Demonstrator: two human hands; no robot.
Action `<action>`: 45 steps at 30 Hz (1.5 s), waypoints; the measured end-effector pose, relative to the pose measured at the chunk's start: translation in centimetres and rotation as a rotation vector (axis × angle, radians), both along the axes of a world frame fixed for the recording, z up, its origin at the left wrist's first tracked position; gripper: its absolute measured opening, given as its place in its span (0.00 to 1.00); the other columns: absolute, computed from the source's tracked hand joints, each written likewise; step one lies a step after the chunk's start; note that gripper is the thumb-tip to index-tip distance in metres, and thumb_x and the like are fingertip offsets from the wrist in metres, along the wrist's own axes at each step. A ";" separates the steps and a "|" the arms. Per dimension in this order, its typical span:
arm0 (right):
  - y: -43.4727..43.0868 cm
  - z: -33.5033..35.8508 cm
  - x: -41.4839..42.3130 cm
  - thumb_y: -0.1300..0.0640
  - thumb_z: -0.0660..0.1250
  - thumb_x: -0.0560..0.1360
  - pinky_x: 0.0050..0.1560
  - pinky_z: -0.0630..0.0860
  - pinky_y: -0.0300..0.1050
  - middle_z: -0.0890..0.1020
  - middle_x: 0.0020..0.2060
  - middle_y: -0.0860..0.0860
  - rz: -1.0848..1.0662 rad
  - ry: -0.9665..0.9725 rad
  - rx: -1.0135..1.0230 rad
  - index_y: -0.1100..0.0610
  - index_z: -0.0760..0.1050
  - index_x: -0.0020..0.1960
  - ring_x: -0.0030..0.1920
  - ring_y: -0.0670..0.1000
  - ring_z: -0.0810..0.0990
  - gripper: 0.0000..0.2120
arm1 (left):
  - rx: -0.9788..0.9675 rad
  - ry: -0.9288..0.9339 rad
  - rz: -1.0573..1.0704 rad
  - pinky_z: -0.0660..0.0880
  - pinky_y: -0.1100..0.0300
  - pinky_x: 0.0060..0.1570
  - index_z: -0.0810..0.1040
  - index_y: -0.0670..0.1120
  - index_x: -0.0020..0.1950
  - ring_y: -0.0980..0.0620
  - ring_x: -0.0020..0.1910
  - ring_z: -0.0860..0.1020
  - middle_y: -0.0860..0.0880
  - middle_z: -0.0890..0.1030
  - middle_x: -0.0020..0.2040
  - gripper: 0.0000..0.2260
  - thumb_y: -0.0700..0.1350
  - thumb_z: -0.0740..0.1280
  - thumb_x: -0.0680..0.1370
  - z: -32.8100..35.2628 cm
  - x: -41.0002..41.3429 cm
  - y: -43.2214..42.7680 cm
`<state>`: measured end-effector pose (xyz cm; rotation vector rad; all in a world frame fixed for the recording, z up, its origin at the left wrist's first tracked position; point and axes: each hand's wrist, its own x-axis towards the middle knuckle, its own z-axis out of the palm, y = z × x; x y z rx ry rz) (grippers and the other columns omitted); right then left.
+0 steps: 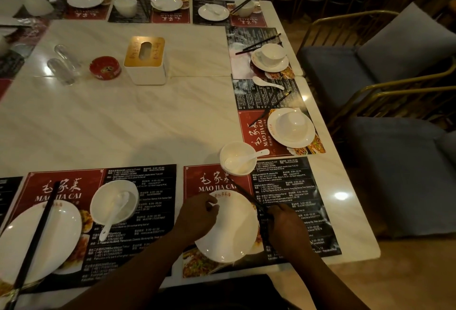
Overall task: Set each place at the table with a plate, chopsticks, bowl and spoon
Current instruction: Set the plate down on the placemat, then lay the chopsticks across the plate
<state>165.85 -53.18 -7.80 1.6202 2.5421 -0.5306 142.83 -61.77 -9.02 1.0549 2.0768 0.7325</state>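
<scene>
here, locate the plate on the near-right placemat, close to the tabletop edge. note the left hand curled on the plate's far-left rim, grip narrow and closed on that rim. note the right hand pinching the chopsticks at their near end, tips slanting up-left across the plate's right rim. treat the plate as rigid, glossy, probably slippery and breakable; take hold at the rim, thumb above and fingers below, never on the glazed centre. treat the chopsticks as light, stiff and prone to rolling; keep both pinched together near one end, then lay flat. leave the bowl, spoon inside, at the placemat's far edge.
</scene>
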 end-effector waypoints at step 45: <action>-4.3 0.0 -5.1 0.53 0.72 0.74 0.34 0.70 0.25 0.79 0.32 0.42 -0.152 0.252 -0.345 0.49 0.79 0.39 0.33 0.38 0.78 0.05 | -0.153 -0.290 0.141 0.83 0.57 0.38 0.84 0.39 0.42 0.51 0.33 0.85 0.45 0.85 0.36 0.08 0.42 0.72 0.77 -0.4 -1.3 3.5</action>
